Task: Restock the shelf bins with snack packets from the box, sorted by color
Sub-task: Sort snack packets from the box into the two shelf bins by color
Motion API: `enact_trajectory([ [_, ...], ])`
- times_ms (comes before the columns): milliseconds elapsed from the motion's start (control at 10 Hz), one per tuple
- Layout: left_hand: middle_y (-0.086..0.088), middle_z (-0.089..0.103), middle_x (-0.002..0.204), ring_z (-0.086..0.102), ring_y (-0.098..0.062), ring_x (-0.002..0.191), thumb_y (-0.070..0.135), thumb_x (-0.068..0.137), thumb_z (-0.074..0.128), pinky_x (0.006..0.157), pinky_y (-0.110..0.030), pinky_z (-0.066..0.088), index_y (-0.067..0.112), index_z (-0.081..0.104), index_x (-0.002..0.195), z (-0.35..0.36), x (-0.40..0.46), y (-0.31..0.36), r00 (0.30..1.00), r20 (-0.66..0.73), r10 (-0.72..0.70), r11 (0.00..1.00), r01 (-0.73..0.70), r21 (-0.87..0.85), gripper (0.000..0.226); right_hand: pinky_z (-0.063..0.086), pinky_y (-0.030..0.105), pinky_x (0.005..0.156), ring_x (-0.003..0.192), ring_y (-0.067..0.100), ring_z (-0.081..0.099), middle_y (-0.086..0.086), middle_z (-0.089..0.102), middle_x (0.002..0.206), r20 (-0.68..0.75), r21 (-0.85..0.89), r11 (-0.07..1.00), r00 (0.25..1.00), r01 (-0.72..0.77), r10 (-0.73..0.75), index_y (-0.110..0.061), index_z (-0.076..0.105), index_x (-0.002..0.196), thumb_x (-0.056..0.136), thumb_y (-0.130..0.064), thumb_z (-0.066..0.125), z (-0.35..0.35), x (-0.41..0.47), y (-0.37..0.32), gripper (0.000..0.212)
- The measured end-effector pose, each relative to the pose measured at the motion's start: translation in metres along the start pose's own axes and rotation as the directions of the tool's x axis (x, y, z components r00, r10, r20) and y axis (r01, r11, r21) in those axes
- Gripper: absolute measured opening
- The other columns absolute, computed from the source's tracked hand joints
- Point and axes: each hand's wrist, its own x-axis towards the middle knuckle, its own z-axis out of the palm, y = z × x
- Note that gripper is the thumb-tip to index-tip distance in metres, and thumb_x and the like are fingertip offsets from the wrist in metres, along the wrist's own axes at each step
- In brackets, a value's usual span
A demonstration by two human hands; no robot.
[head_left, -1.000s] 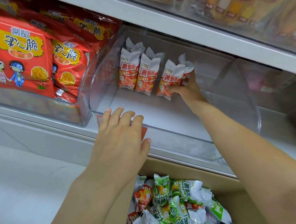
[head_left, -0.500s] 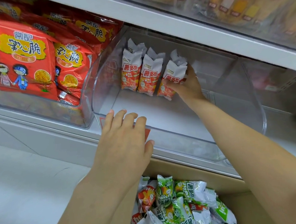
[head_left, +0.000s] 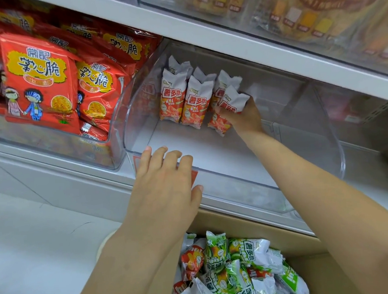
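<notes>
While the right hand (head_left: 243, 115) reaches deep into the clear plastic shelf bin (head_left: 237, 189), its fingers are curled round a small white-topped, red-orange snack packet (head_left: 228, 109), grasping it at the middle with the packet tilted and its lower end just above the bin floor. The left hand (head_left: 165, 183) lies flat on the bin's front lip, fingers straight and relaxed, holding nothing. To finish this step well, I would say the packet should be stood upright just beside the row of matching red-orange packets (head_left: 185, 99) leaning against the back wall, its printed face turned outward like theirs, and let go only once it rests steadily so the row does not topple. The packet looks light, crinkly and puffed, with a crimped white top seal and bold red characters on its front. Below the shelf, the open cardboard box (head_left: 311, 265) holds a jumble of green and red packets (head_left: 231, 266), so much sorting seems left to do.
</notes>
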Motion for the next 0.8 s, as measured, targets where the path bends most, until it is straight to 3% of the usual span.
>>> enact_trajectory([
  [100, -0.008, 0.07, 0.101, 0.064, -0.034, 0.105, 0.042, 0.07, 0.056, 0.099, -0.054, 0.042, 0.011, 0.071, 0.102, 0.0003, 0.001, 0.0004, 1.0, 0.004, 0.004, 1.0, -0.004, 0.004, 0.047, 0.051, 0.036, 0.095, 0.111, 0.015, 0.06, -0.004, 0.062, 0.123, 0.079, -0.015, 0.999, 0.996, 0.038, -0.037, -0.016, 0.044, 0.132, 0.073, -0.03, 0.082, 0.005, 0.0021, -0.0013, 0.071],
  [200, -0.009, 0.07, 0.1, 0.064, -0.034, 0.104, 0.042, 0.07, 0.056, 0.099, -0.054, 0.042, 0.01, 0.071, 0.102, 0.0002, 0.001, 0.0001, 1.0, 0.009, 0.006, 1.0, -0.006, 0.005, 0.047, 0.05, 0.036, 0.096, 0.114, 0.016, 0.06, -0.005, 0.062, 0.126, 0.12, -0.139, 0.989, 0.992, 0.047, -0.031, -0.02, 0.045, 0.133, 0.075, -0.044, 0.077, 0.0066, 0.0015, 0.0005, 0.071],
  [300, -0.009, 0.07, 0.101, 0.063, -0.035, 0.105, 0.042, 0.071, 0.056, 0.1, -0.054, 0.041, 0.01, 0.07, 0.103, -0.0004, 0.0002, 0.0001, 1.0, 0.015, 0.001, 1.0, -0.001, 0.0, 0.047, 0.045, 0.025, 0.09, 0.116, 0.016, 0.059, -0.006, 0.062, 0.128, 0.176, -0.206, 0.977, 0.984, 0.056, -0.02, -0.027, 0.053, 0.131, 0.082, -0.048, 0.069, 0.0043, -0.0024, 0.0002, 0.056],
  [500, -0.009, 0.07, 0.1, 0.063, -0.035, 0.104, 0.041, 0.071, 0.056, 0.099, -0.054, 0.041, 0.01, 0.07, 0.103, -0.0013, 0.0001, -0.0007, 1.0, 0.024, 0.006, 1.0, -0.006, -0.004, 0.046, 0.041, 0.024, 0.092, 0.121, 0.016, 0.054, -0.003, 0.058, 0.132, 0.22, -0.116, 0.99, 0.974, 0.084, -0.057, -0.018, 0.046, 0.138, 0.082, -0.026, 0.076, 0.0052, -0.0031, -0.0009, 0.064],
  [700, -0.009, 0.07, 0.1, 0.063, -0.034, 0.104, 0.041, 0.072, 0.055, 0.1, -0.054, 0.041, 0.01, 0.07, 0.103, -0.0025, 0.0003, -0.0008, 0.999, 0.039, 0.003, 1.0, -0.003, -0.007, 0.046, 0.046, 0.035, 0.102, 0.124, 0.015, 0.051, -0.003, 0.054, 0.137, 0.237, -0.046, 0.991, 0.965, 0.124, -0.11, -0.025, 0.032, 0.147, 0.087, -0.023, 0.069, -0.0001, -0.0025, 0.0016, 0.071],
  [800, -0.009, 0.07, 0.1, 0.063, -0.034, 0.104, 0.041, 0.072, 0.055, 0.1, -0.054, 0.041, 0.01, 0.07, 0.103, -0.0029, 0.0, -0.0001, 0.999, 0.046, -0.001, 1.0, 0.001, -0.004, 0.046, 0.045, 0.031, 0.102, 0.123, 0.012, 0.05, -0.004, 0.051, 0.14, 0.278, -0.064, 0.99, 0.955, 0.129, -0.107, -0.025, 0.029, 0.149, 0.091, -0.028, 0.064, -0.0021, -0.0025, 0.002, 0.068],
])
